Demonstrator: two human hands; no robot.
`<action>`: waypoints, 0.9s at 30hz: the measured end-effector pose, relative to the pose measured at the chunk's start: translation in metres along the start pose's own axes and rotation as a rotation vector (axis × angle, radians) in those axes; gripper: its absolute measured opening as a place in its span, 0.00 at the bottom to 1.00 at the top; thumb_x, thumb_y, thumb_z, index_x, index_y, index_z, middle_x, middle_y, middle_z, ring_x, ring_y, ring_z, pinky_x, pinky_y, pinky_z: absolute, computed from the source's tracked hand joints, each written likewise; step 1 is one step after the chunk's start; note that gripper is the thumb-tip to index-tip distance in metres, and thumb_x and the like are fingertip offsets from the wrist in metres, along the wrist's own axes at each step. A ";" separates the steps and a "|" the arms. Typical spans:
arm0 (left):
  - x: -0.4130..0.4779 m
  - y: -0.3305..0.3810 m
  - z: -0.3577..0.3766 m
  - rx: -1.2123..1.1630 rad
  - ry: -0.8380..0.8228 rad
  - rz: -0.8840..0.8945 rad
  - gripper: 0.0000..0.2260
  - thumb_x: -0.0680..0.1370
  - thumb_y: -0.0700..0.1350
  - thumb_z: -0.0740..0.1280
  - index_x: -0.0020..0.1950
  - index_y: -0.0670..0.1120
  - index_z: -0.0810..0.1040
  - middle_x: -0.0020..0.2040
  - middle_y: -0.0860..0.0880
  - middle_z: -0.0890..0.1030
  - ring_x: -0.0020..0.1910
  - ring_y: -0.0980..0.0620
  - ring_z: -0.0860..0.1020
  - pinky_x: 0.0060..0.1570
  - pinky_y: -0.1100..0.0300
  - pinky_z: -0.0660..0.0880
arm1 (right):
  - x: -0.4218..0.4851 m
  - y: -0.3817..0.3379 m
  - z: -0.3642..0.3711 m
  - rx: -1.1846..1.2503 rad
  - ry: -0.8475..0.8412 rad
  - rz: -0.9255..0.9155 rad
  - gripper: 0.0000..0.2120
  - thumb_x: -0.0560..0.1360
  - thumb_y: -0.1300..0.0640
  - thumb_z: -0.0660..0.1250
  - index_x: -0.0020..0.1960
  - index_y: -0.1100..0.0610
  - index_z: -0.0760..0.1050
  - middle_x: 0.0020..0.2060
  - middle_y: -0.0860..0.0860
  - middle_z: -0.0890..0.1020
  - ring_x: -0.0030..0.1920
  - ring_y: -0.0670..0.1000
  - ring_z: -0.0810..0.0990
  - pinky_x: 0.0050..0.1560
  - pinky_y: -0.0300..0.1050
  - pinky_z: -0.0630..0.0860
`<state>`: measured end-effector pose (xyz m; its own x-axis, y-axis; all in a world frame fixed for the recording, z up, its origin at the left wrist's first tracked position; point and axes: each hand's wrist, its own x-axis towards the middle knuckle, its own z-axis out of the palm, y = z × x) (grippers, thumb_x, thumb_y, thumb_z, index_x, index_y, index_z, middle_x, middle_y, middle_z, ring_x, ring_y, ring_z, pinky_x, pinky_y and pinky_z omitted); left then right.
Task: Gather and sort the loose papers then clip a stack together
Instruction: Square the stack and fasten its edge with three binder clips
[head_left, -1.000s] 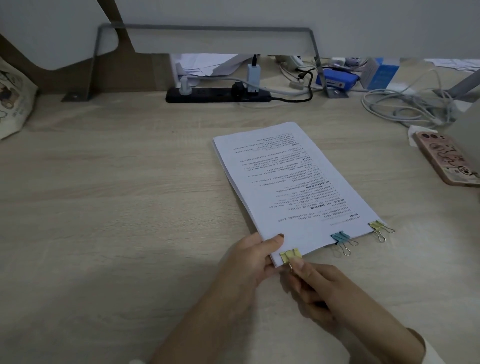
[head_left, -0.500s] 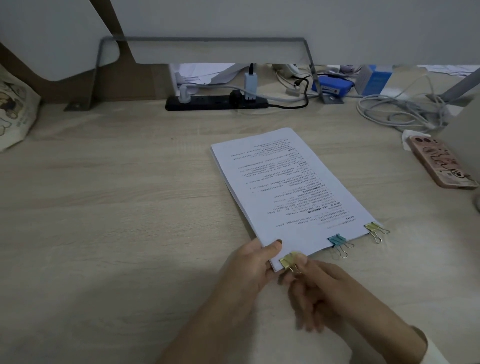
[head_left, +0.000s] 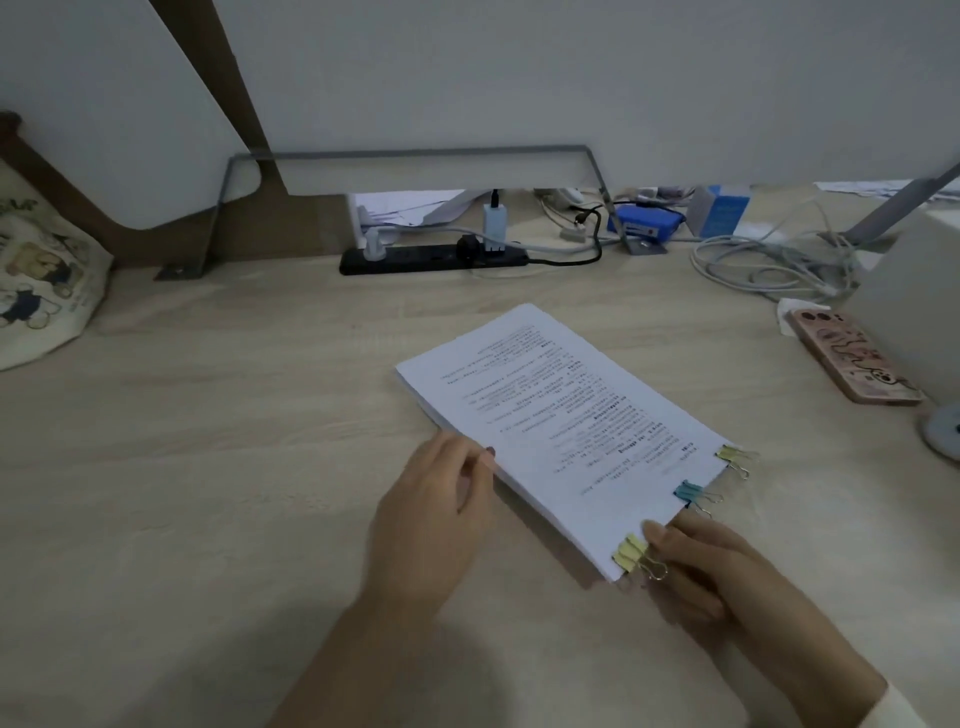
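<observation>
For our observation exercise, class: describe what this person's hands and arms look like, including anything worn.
Both are bare, with no gloves, rings or watch showing. The left hand and its forearm are uncovered, and its thumbnail looks dark, perhaps painted. The right hand leads back to a pale cream sleeve cuff at the frame's lower right corner.
</observation>
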<state>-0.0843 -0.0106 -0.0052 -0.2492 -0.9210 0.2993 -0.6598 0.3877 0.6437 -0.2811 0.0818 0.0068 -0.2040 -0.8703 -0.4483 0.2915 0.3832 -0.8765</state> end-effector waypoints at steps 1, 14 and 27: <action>0.007 -0.003 -0.002 0.009 0.024 0.071 0.08 0.79 0.50 0.58 0.48 0.51 0.76 0.48 0.57 0.77 0.46 0.60 0.71 0.45 0.73 0.67 | 0.000 -0.007 -0.007 -0.047 -0.040 0.034 0.09 0.71 0.61 0.64 0.32 0.60 0.72 0.18 0.51 0.61 0.19 0.47 0.55 0.20 0.37 0.60; 0.026 -0.009 0.026 0.257 -0.415 0.228 0.24 0.74 0.66 0.56 0.66 0.55 0.69 0.62 0.59 0.68 0.63 0.59 0.65 0.62 0.64 0.64 | 0.050 0.001 -0.047 -0.862 0.554 -0.393 0.20 0.74 0.56 0.66 0.65 0.57 0.68 0.67 0.57 0.67 0.61 0.56 0.72 0.62 0.51 0.69; 0.031 -0.028 0.032 0.269 -0.356 0.132 0.32 0.71 0.69 0.50 0.71 0.55 0.62 0.69 0.57 0.62 0.69 0.57 0.62 0.66 0.64 0.60 | 0.118 -0.027 -0.057 -1.476 0.452 -0.368 0.22 0.81 0.51 0.46 0.73 0.55 0.60 0.74 0.55 0.60 0.75 0.55 0.57 0.73 0.52 0.55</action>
<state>-0.0962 -0.0512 -0.0368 -0.5404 -0.8380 0.0756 -0.7549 0.5225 0.3963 -0.3661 -0.0134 -0.0321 -0.3835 -0.9226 0.0411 -0.9049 0.3665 -0.2166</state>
